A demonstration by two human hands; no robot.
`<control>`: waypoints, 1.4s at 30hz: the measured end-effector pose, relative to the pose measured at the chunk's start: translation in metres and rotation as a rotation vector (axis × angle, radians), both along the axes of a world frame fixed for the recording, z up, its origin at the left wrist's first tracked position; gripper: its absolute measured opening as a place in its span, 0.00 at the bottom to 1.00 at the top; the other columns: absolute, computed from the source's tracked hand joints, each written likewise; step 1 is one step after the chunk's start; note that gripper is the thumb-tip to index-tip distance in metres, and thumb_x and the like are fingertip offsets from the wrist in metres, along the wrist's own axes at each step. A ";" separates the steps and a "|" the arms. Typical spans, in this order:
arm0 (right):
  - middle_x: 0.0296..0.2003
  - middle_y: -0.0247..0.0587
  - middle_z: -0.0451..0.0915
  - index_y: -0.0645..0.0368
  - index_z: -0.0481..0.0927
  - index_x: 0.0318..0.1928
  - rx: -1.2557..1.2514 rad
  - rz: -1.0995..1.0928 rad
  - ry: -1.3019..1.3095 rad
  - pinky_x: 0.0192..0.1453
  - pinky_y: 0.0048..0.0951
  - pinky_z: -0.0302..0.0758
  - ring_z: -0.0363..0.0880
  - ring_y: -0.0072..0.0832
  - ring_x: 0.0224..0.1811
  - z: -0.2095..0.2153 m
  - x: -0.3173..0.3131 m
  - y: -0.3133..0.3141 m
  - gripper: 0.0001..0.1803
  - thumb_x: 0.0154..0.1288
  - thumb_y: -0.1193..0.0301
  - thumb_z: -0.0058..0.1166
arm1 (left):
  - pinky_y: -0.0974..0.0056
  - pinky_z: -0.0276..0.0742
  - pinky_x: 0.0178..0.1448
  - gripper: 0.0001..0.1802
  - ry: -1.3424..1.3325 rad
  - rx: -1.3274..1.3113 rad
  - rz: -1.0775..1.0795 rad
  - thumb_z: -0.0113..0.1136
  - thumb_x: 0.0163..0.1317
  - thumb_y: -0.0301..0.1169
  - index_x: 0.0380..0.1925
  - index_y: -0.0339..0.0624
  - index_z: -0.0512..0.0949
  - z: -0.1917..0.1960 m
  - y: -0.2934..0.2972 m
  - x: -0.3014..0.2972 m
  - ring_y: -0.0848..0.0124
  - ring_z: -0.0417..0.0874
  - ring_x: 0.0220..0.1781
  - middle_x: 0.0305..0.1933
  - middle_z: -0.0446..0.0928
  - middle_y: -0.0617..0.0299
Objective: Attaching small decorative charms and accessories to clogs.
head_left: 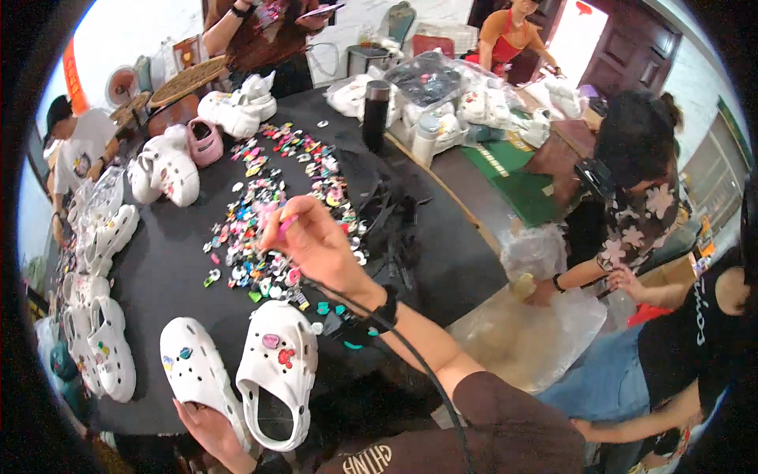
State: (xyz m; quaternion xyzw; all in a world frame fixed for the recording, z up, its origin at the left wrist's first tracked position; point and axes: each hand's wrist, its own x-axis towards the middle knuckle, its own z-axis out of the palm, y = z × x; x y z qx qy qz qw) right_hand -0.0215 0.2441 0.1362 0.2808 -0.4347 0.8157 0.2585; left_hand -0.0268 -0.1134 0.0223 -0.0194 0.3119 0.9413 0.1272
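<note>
Near the front edge of the black table, two white clogs stand side by side. My left hand [212,429] grips the left clog [189,367] at its heel opening; some fingers are hidden by the shoe. That clog carries a few small charms, one of them a dark teal planet shape. On the right clog [263,325] sit a pink oval charm [272,341] and a red figure charm [285,358]. My right hand [328,251] is raised over the charm pile [245,272], its thumb and fingers pinching a small pink charm [289,225].
More white clogs [110,347] line the left side, and a pink clog [205,142] stands farther back. A dark tumbler [376,117] and a pale bottle [425,141] are at the far side. Plastic bags [521,332] lie at the right. Several people work around the table.
</note>
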 end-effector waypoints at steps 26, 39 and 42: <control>0.33 0.41 0.75 0.60 0.64 0.48 0.208 -0.815 -0.792 0.28 0.15 0.65 0.68 0.16 0.25 -0.097 0.172 -0.144 0.10 0.69 0.73 0.42 | 0.59 0.62 0.64 0.22 0.062 -0.232 0.202 0.48 0.64 0.35 0.55 0.34 0.65 0.021 0.045 0.063 0.65 0.70 0.59 0.57 0.70 0.54; 0.37 0.40 0.72 0.62 0.78 0.42 0.135 -0.183 -0.386 0.36 0.18 0.66 0.69 0.20 0.33 -0.049 0.122 -0.206 0.13 0.54 0.78 0.61 | 0.60 0.67 0.59 0.20 0.695 -1.142 0.150 0.52 0.58 0.19 0.52 0.31 0.69 0.006 0.027 0.120 0.64 0.74 0.54 0.52 0.73 0.50; 0.35 0.38 0.74 0.62 0.79 0.41 0.182 -0.227 -0.412 0.36 0.18 0.68 0.70 0.20 0.31 -0.053 0.121 -0.210 0.12 0.54 0.78 0.61 | 0.60 0.66 0.60 0.18 0.882 -1.198 0.156 0.50 0.59 0.18 0.51 0.31 0.71 0.020 0.026 0.120 0.63 0.74 0.54 0.51 0.74 0.50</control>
